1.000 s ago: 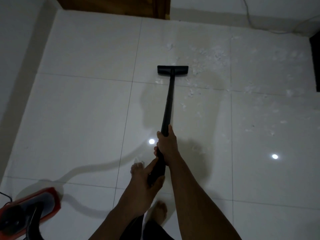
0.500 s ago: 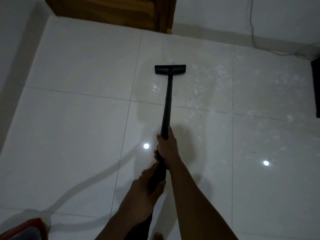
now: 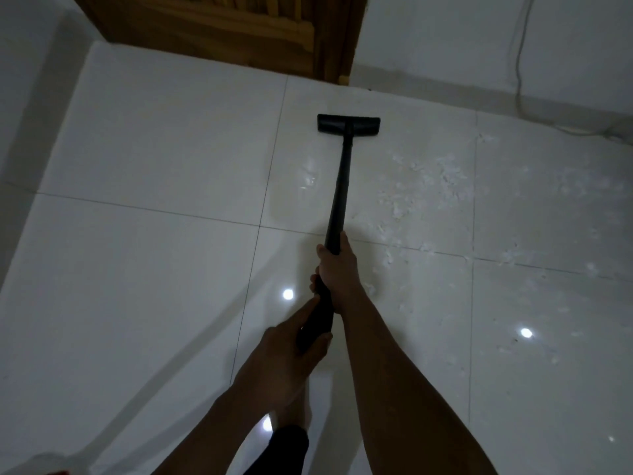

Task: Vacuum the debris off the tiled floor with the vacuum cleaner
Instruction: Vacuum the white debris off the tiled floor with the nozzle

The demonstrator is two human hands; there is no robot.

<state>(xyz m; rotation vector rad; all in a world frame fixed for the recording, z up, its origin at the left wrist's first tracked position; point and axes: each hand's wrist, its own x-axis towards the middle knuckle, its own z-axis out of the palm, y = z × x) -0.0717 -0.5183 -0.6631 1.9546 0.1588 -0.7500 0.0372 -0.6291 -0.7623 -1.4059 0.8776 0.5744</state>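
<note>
Vacuum wand (image 3: 339,186): a black tube, held at a slant and stretched from the hands out toward the door.
Floor head (image 3: 348,125): seen lying flat on the tiled floor (image 3: 154,252), set crosswise at the wand's far end, near the wooden door (image 3: 239,32).
Right hand (image 3: 337,269): placed higher on the wand, with its fingers wrapped tight round the tube.
Left hand (image 3: 287,351): set lower, just behind the right. The thicker black grip end is clasped by its fingers, with the thumb laid along it.
Debris (image 3: 428,190): pale scraps are scattered over the tiles to the right of the wand, apart from the floor head. More is spread toward the right edge.
Bare foot (image 3: 294,416): glimpsed beneath the left forearm, planted on the floor.
Light spots (image 3: 288,294): bright reflections are caught on the glossy tiles, one just left of the hands and another well to the right.
Cable (image 3: 519,63): a thin line is seen hanging down the white wall (image 3: 445,36) at the right.
Lighting: dim, so fine detail of the scraps cannot be made out.
</note>
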